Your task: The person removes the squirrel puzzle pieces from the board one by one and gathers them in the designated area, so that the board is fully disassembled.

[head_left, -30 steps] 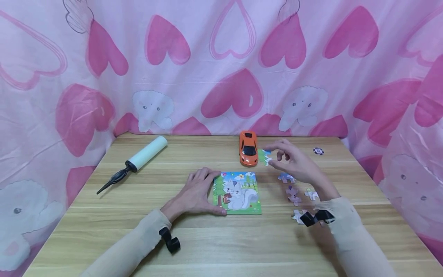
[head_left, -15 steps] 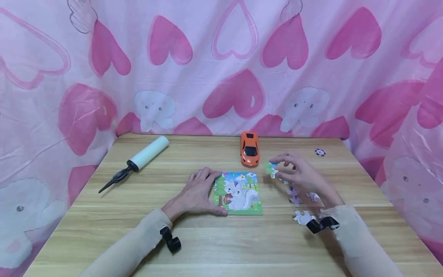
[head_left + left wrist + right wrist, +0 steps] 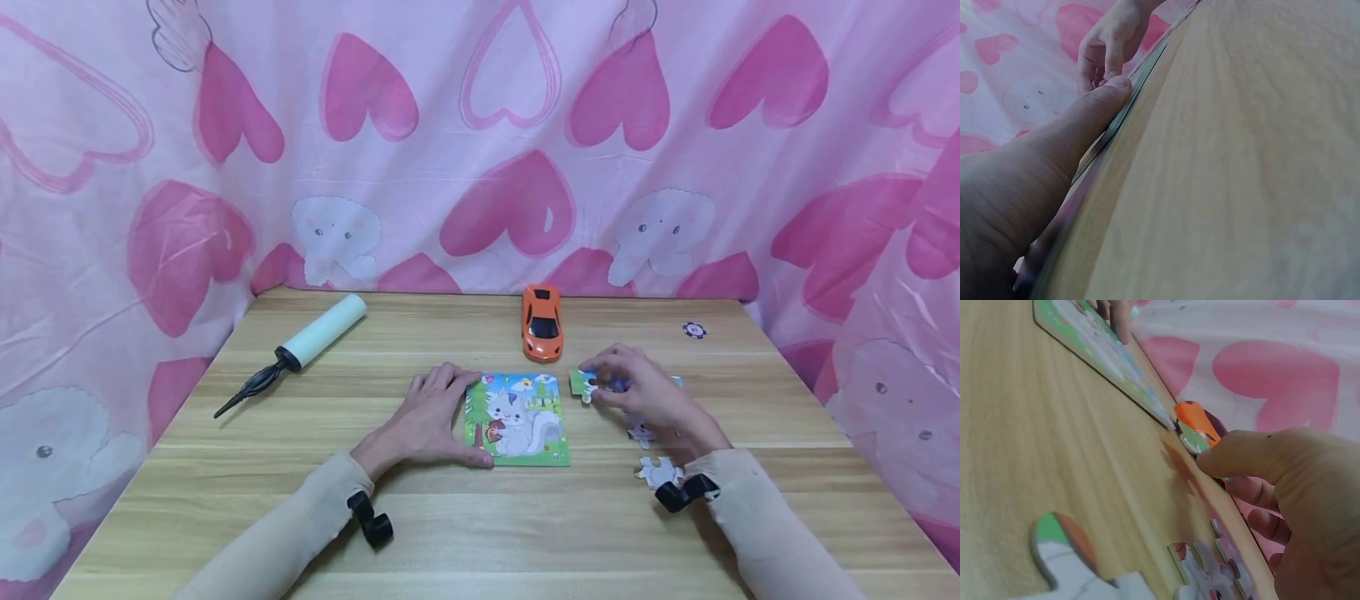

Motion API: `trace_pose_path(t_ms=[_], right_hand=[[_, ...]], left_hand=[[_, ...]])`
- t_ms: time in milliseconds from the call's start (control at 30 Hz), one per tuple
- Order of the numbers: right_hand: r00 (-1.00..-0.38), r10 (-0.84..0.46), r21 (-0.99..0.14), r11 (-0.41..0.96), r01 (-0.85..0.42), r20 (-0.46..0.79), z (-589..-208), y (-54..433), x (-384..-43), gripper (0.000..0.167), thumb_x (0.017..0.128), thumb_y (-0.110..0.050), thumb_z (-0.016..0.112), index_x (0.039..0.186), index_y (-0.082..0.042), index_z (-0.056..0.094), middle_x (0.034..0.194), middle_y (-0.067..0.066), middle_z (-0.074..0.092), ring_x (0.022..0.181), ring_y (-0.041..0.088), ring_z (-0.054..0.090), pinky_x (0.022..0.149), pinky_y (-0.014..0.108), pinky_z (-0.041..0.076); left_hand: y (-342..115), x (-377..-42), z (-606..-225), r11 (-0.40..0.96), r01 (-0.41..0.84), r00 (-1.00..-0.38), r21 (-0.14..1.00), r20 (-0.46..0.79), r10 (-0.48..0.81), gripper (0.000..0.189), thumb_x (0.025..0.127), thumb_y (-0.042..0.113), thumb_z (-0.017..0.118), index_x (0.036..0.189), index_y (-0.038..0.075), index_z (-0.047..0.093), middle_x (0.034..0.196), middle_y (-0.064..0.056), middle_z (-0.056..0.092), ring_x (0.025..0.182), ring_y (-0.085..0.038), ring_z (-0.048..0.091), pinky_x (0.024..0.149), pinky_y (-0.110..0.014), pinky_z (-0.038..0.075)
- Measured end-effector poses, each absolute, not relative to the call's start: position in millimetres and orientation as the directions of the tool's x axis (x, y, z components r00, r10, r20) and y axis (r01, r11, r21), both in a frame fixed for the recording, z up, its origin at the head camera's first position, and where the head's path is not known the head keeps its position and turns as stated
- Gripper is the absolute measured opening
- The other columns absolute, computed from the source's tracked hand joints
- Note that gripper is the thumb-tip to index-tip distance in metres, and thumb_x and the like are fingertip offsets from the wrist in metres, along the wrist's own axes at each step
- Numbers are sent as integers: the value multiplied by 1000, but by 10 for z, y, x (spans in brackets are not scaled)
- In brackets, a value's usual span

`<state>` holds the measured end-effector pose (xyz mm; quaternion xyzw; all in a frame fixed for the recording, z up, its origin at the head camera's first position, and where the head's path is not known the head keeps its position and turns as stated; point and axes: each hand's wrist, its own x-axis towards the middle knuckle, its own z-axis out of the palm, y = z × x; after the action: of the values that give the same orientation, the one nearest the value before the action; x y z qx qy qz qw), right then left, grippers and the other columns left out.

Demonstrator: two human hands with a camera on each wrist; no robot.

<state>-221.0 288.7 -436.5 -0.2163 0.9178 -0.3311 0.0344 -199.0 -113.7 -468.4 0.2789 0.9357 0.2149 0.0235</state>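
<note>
My left hand (image 3: pixel 427 417) lies at the left side of a square squirrel picture board (image 3: pixel 517 433). Its index finger reaches the top left corner, and its thumb (image 3: pixel 1100 103) stretches straight along the near edge. Right of the board, thumb and index finger of my right hand (image 3: pixel 641 387) pinch a green and blue jigsaw piece (image 3: pixel 579 384). That piece (image 3: pixel 1194 440) shows just beyond the thumb tip in the right wrist view, partly hidden. Under and beside this hand lie several loose jigsaw pieces, among them a white one (image 3: pixel 660 472) and a purplish one (image 3: pixel 640 432).
An orange toy car (image 3: pixel 542 325) stands behind the board. A pale hand pump (image 3: pixel 318 332) with a black nozzle lies at the back left, a poker chip (image 3: pixel 694 331) at the back right. A pink heart-print curtain (image 3: pixel 506 200) borders the table's back.
My right hand has carried the jigsaw piece from beside the toy car toward the near side, just right of the board. The left hand has stayed on the board.
</note>
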Motion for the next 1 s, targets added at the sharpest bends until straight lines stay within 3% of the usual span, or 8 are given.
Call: trace_pose_path(t_ms=[233, 1000], right_hand=[[-922, -386, -620, 717, -318, 26, -4399, 2873, -2233, 47, 99, -18, 86, 144, -25, 75, 138, -1, 65, 131, 30, 52, 111, 63, 42], [-919, -395, -637, 708, -305, 2, -4405, 2860, -2196, 48, 102, -15, 83, 147, -23, 72, 145, 3, 63, 135, 30, 57, 115, 63, 50]], left_hand=[[-1136, -1991, -4683, 754, 517, -841, 406, 76, 536, 140, 65, 103, 73, 173, 21, 39, 159, -1, 46, 145, -23, 42, 128, -56, 27], [-1140, -1992, -4687, 750, 516, -842, 413, 82, 534, 139, 65, 103, 74, 172, 21, 40, 160, -2, 46, 146, -24, 41, 128, -57, 27]])
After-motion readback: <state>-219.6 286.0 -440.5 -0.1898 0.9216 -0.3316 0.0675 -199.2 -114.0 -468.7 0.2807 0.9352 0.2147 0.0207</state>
